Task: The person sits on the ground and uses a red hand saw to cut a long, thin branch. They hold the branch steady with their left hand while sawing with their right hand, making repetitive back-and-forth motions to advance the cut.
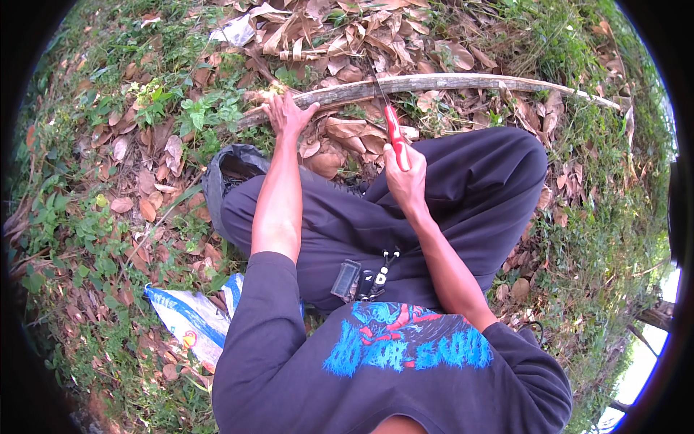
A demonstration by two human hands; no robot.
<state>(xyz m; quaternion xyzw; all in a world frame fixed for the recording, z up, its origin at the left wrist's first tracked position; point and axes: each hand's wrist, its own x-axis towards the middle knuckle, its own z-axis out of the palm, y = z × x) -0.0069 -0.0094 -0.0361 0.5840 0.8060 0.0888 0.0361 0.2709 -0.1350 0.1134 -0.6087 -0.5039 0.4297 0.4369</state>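
A long, curved strip of greyish wood [434,82] lies across the leaf litter in front of my crossed legs. My left hand [286,116] rests flat on its left part, fingers spread and thumb out to the right. My right hand [406,176] is closed round the red handle of a hand saw [395,134]. The saw's thin dark blade points away from me and crosses the strip near its middle. How deep the blade sits in the wood is too small to make out. Pale, frayed bits [277,88] show by my left fingertips.
Dry brown leaves [340,43] and green weeds [199,112] cover the ground. A dark plastic bag [217,184] sits by my left knee, and a blue-and-white sack [189,318] by my left arm. A small dark device [347,279] and keys [370,283] lie on my lap.
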